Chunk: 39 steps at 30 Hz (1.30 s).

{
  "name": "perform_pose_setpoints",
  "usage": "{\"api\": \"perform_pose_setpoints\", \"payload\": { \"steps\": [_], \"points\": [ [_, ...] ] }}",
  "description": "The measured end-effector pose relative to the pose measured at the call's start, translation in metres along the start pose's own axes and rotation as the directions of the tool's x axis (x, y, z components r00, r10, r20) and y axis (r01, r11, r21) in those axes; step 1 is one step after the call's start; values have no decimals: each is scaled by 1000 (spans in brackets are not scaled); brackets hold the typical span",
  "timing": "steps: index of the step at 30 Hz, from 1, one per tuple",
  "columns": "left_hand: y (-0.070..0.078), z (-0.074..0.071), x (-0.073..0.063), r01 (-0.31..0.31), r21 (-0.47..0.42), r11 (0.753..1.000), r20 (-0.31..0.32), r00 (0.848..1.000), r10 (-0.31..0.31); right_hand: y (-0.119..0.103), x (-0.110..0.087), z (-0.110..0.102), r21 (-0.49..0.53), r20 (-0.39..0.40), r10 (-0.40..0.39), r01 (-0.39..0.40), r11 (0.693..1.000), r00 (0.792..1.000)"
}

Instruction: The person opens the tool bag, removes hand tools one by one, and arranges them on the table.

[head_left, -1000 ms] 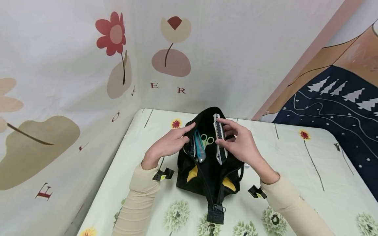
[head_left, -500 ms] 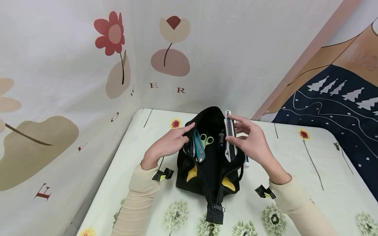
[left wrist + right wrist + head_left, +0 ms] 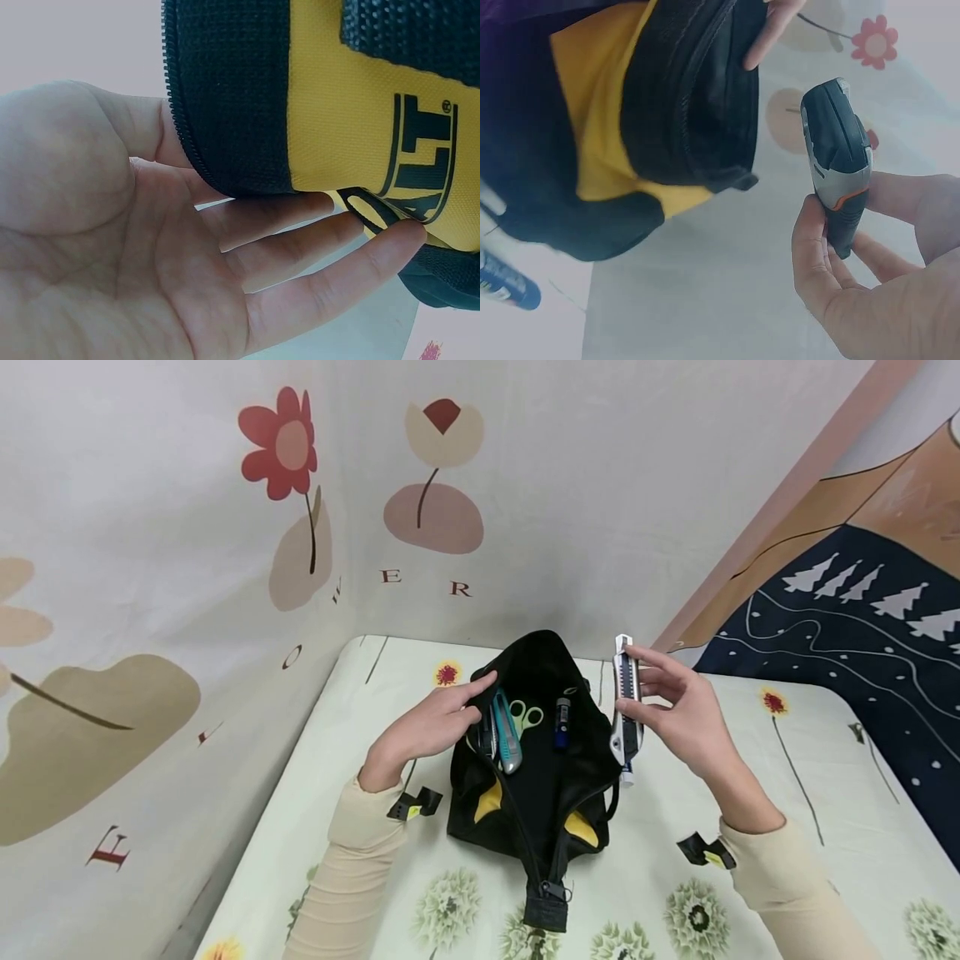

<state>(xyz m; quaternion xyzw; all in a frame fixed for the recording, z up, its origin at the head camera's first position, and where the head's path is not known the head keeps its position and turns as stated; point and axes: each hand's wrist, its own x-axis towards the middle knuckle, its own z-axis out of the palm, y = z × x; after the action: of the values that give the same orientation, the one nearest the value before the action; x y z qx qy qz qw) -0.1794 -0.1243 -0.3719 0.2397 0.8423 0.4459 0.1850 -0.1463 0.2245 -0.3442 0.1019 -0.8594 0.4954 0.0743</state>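
One bag [image 3: 468,810] on the table [image 3: 742,760], black-and-yellow woven cloth, mouth gaping, toothed zip running down towards the near edge. Left hand [image 3: 427,722] has its left rim pinched, fingers spread along the outside! Right hand [image 3: 682,714] holds one silver knife [image 3: 628,677] between thumb and fingers, up over the table just off the bag's right side: hard shell, black grip, thin orange stripe. Inside: one slim teal knife [image 3: 507,735], one pair of scissors [image 3: 531,717] with rounded green loops, one blue cylindrical tube [image 3: 562,724]. A second tube [image 3: 508,282] lies on the table beside the bag.
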Motion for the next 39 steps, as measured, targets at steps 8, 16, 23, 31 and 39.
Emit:
{"api": "perform_pose_setpoints", "payload": {
  "steps": [8, 16, 23, 31, 39],
  "points": [
    [1, 0, 0, -4, 4, 1000, -2, 1000, 4, 16, -7, -10, -61, -14, 52, -53, 997, 999],
    [1, 0, 0, 5, 10, 1000, -1, 1000, -5, 34, -11, -17, -99, -19, 131, -132, 986, 991],
    [1, 1, 0, 3, 12, 1000, -3, 1000, -3, 51, -12, -19, -105, -18, 180, -181, 978, 984],
    [1, 1, -1, -1, 11, 1000, -7, 1000, 1, 68, -14, -20, -108, -23, 199, -201, 974, 980],
    [1, 1, -1, 0, 6, 1000, -6, 1000, 0, 93, -17, -17, -104, -8, 232, -232, 967, 973]
  ]
}}
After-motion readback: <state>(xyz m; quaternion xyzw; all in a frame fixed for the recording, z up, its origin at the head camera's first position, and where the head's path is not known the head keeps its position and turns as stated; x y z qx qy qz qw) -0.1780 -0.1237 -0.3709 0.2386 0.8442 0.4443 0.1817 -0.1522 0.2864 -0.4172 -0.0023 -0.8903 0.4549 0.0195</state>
